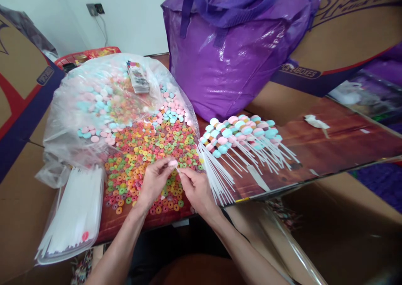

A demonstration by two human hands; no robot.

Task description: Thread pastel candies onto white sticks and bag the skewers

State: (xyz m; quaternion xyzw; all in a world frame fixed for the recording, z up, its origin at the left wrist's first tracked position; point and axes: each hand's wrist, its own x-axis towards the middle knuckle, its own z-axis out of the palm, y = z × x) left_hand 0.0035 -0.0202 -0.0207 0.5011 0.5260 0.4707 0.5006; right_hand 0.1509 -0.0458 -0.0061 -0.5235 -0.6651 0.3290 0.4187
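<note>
My left hand (156,177) pinches a small pink candy (172,163) between thumb and fingertips. Close against it, my right hand (197,188) is closed on a thin white stick (177,169), most of which my fingers hide. The tip of the stick meets the pink candy. Beneath both hands spreads a heap of colourful ring candies (141,151). To the right lies a pile of finished-looking candy sticks (241,134), strung with pink, blue and white pieces. At the left, a clear bag of white sticks (75,205) rests on the table edge.
Behind the rings sits a clear plastic bag (63,101) with pastel candies and a small stack of labels (138,79). A large purple bag (220,63) stands at the back. Cardboard boxes (19,130) flank the dark red table (301,155). A white scrap (315,121) lies to the right.
</note>
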